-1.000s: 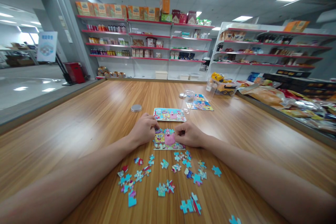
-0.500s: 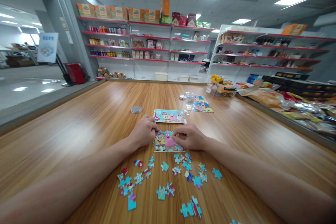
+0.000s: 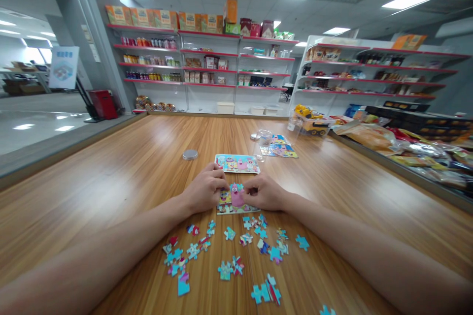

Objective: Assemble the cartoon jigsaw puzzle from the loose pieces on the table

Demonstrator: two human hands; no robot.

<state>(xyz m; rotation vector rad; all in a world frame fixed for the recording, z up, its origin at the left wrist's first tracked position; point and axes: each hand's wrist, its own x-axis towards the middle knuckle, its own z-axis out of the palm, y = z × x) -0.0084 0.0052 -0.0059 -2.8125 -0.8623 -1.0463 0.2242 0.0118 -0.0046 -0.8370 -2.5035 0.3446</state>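
Note:
A partly joined jigsaw puzzle (image 3: 237, 201) lies flat on the table, showing a pink starfish figure beside a yellow square one. My left hand (image 3: 207, 188) rests at its upper left, fingers curled with the tips on the puzzle. From the right, my right hand (image 3: 266, 192) has its fingers pinched together at the puzzle's right part; what lies under the tips is mostly hidden. Just behind stands out a picture card (image 3: 242, 164) with the same cartoon figures. Loose jigsaw pieces (image 3: 192, 251), mostly light blue, are scattered in front, with another piece (image 3: 302, 242) off to the right.
A round metal lid (image 3: 190, 154) is on the left. Behind the card are a clear plastic jar (image 3: 264, 140) and another puzzle picture (image 3: 280, 150). A bin with yellow toy trucks (image 3: 312, 125) stands at the back right, near packaged snacks (image 3: 414, 152). Stocked shelves (image 3: 209, 69) line the wall.
My left hand has moved slightly right, its fingers now covering more of the puzzle's upper left. My right hand stays at the right side, and the view has shifted a little.

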